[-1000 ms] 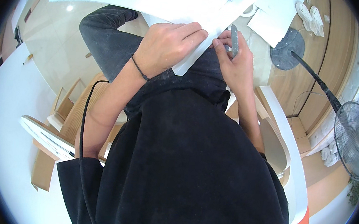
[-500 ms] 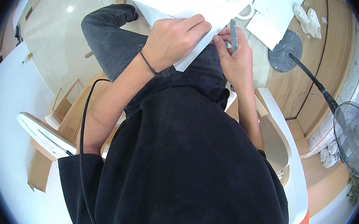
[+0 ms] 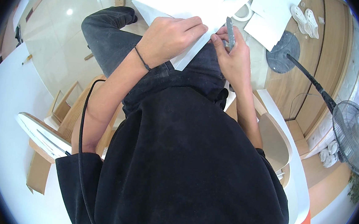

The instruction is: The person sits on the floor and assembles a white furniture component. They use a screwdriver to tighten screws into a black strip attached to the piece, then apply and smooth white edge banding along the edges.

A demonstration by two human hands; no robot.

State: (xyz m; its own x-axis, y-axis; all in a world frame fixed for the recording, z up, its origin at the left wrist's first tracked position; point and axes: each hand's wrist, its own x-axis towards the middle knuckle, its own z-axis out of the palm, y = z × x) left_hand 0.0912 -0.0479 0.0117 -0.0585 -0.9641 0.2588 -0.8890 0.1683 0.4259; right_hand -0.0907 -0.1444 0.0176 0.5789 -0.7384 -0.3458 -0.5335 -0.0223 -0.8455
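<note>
Strip slants between left hand and right hand

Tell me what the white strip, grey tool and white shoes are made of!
White strip: smooth plastic or coated card, maybe; its edges look crisp. Grey tool: perhaps dull metal, being flat and slim. White shoes: probably matte foam or rubber; thick, rounded shapes.

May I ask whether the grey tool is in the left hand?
No, the grey tool is held in the right hand.
</note>
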